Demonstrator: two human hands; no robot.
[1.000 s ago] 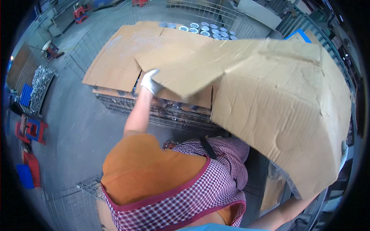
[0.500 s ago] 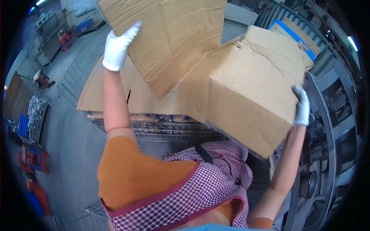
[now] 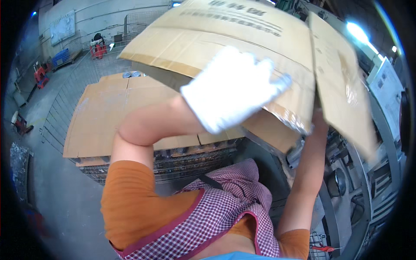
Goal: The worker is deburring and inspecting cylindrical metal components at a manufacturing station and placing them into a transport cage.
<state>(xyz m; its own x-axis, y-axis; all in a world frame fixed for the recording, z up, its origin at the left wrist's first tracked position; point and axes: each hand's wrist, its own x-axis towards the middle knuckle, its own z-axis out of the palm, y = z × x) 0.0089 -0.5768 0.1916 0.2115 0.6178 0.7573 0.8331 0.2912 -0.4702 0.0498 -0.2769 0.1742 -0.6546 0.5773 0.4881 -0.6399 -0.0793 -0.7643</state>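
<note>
A large brown cardboard box (image 3: 190, 30) with dark print is tilted up before me. My left hand (image 3: 236, 89), in a white glove, lies against its near face with the fingers spread. At the right, a side flap (image 3: 342, 86) of the box stands out with clear tape on it, blurred by motion. My right forearm (image 3: 307, 169) reaches up beneath the box; the hand itself is hidden behind the cardboard. Below and left, a flat cardboard sheet (image 3: 99, 117) covers the top of a wire cage (image 3: 173, 167).
A metal machine frame (image 3: 329, 212) stands close on my right, with a round dark part (image 3: 336, 182) in it. Red-handled pliers or a similar tool (image 3: 323, 248) shows low at the right. Red hand trucks (image 3: 41, 76) and a blue stack (image 3: 60, 57) stand far left.
The box has turned, so a printed face and a taped flap now show. My left hand has moved right, across its face. My right hand has gone out of sight behind it.
</note>
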